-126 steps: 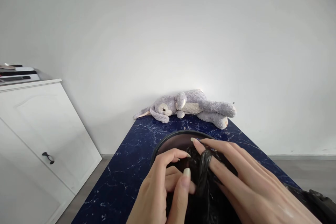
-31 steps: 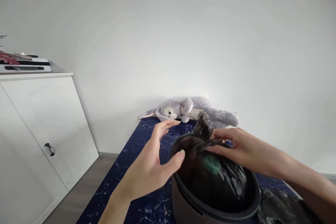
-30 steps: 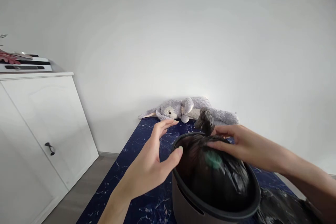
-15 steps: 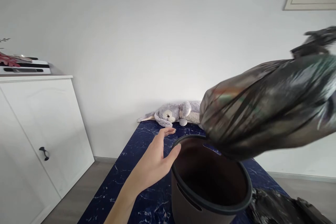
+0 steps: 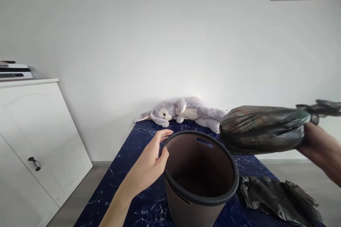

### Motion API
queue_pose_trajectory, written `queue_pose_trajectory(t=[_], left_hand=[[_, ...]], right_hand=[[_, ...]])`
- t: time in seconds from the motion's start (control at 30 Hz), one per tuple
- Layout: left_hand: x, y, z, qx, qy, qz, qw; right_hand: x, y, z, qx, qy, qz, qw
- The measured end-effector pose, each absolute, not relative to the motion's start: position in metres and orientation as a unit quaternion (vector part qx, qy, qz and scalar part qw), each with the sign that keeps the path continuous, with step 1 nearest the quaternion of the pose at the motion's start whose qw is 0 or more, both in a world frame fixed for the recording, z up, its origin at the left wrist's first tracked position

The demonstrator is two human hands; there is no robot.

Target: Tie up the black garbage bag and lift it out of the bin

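A brown waste bin (image 5: 198, 163) with a dark rim and slot handles stands on the table, its visible inside shadowed. My left hand (image 5: 147, 163) is at the bin's left rim, thumb and fingers apart; whether it presses the rim I cannot tell. To the right, a filled black garbage bag (image 5: 263, 127) with a twisted neck is held up by my right hand (image 5: 310, 136). The bag hides most of that hand's fingers. Beside the bin lies a crumpled black plastic bag (image 5: 277, 198).
The dark blue marble-patterned table (image 5: 122, 163) reaches to the wall. A grey plush bunny (image 5: 183, 110) lies along its far edge. At the left stands a white cabinet (image 5: 39, 131) with a black handle.
The filled bag has moved lower and farther out, level with the table's far end, baring the bin's far rim. My left hand has come to the rim. The view has shifted slightly right.
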State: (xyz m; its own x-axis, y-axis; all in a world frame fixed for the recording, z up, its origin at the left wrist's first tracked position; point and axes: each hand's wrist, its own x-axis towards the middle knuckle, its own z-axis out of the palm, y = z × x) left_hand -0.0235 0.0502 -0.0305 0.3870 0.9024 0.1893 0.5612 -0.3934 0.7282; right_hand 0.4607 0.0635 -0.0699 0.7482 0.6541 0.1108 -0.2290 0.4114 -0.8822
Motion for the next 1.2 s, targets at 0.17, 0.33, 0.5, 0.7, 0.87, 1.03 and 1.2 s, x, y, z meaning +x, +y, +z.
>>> queue_pose_trajectory(t=[0.17,0.33,0.5,0.7,0.87,1.03,1.2], left_hand=[[-0.021,0.051,-0.028,0.776,0.481,0.289,0.289],[-0.020,0.053,-0.028,0.781,0.479,0.293,0.272],[-0.023,0.053,-0.030,0.787,0.479,0.294,0.254],[-0.021,0.053,-0.028,0.787,0.495,0.281,0.237],[-0.020,0.053,-0.025,0.780,0.511,0.266,0.243],[-0.021,0.049,-0.024,0.776,0.518,0.254,0.254],[-0.021,0.048,-0.023,0.779,0.515,0.251,0.254]], right_hand=[[0.467,0.084,-0.145,-0.461,-0.160,0.314,0.814],[0.478,0.098,-0.199,-0.456,-0.134,0.347,0.809],[0.486,0.108,-0.231,-0.463,-0.118,0.381,0.792],[0.490,0.116,-0.245,-0.488,-0.110,0.417,0.759],[0.488,0.118,-0.247,-0.518,-0.116,0.434,0.728],[0.486,0.120,-0.253,-0.540,-0.122,0.446,0.703],[0.490,0.117,-0.263,-0.566,-0.140,0.444,0.681]])
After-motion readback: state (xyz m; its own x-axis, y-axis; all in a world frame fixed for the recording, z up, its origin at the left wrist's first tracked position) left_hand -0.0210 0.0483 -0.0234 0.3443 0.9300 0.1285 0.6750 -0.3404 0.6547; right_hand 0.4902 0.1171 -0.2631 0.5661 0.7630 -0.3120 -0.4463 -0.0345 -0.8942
